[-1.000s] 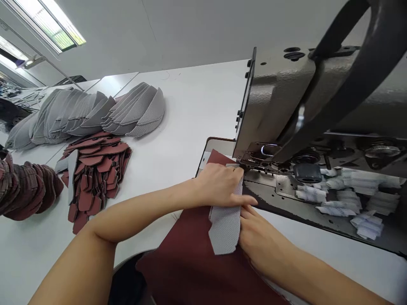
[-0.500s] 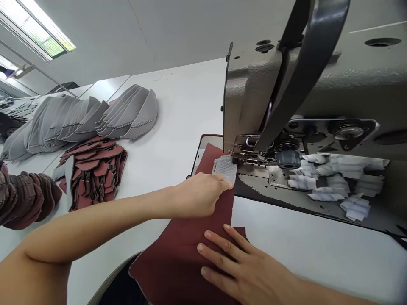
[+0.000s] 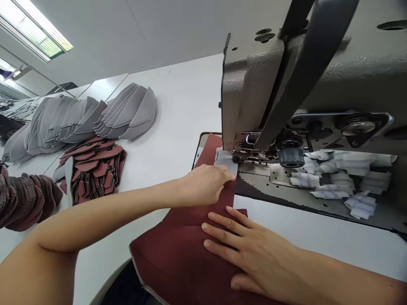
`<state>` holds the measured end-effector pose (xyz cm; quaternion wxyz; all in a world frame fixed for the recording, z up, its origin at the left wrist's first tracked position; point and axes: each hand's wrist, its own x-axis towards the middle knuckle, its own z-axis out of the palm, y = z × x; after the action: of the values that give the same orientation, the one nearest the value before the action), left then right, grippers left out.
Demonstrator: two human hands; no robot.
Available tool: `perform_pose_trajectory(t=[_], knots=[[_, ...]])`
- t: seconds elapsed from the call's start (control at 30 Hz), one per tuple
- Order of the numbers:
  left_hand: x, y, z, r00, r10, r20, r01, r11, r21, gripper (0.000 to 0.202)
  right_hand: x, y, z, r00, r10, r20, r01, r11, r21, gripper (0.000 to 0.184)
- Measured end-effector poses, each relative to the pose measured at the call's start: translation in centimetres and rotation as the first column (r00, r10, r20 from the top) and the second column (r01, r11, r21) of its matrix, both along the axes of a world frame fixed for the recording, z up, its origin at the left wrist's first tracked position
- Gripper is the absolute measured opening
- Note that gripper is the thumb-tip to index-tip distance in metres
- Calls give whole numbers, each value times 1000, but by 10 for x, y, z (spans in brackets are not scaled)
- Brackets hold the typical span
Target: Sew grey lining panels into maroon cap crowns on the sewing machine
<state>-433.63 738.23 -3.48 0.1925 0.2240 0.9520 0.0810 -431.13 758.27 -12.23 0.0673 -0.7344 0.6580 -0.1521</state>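
Observation:
A maroon fabric panel (image 3: 187,250) stretches from the front edge of the table up under the head of a sewing machine (image 3: 251,93). On top of its narrow end lies a small grey mesh piece (image 3: 224,157), partly beneath the machine's presser foot. My left hand (image 3: 205,184) is closed, its fingers curled and pinching the near edge of the mesh piece against the panel. Lower down, my right hand (image 3: 251,250) rests flat on the wide part of the panel, fingers spread. The needle's tip is too small to make out.
Stacked grey mesh pieces (image 3: 127,112) lie at the back left. Maroon cut pieces (image 3: 92,169) and a pile of rounded brown-red pieces (image 3: 28,199) are nearer. Several folded white labels (image 3: 330,180) lie on the machine bed at right.
The maroon panel and grey mesh piece have moved a little farther under the machine. Both hands have shifted forward with them, and the right thumb now shows.

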Motion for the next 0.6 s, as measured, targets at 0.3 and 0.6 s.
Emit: perform_pose_trajectory(t=[0.3, 0.6], knots=[[-13, -1, -7, 999, 7, -33, -6, 999, 36, 36, -21, 2, 14, 997, 24, 68, -28, 998, 55, 77], [-22, 0, -4, 999, 2, -41, 0, 999, 54, 35, -43, 6, 24, 953, 236, 189, -249, 967, 49, 43]])
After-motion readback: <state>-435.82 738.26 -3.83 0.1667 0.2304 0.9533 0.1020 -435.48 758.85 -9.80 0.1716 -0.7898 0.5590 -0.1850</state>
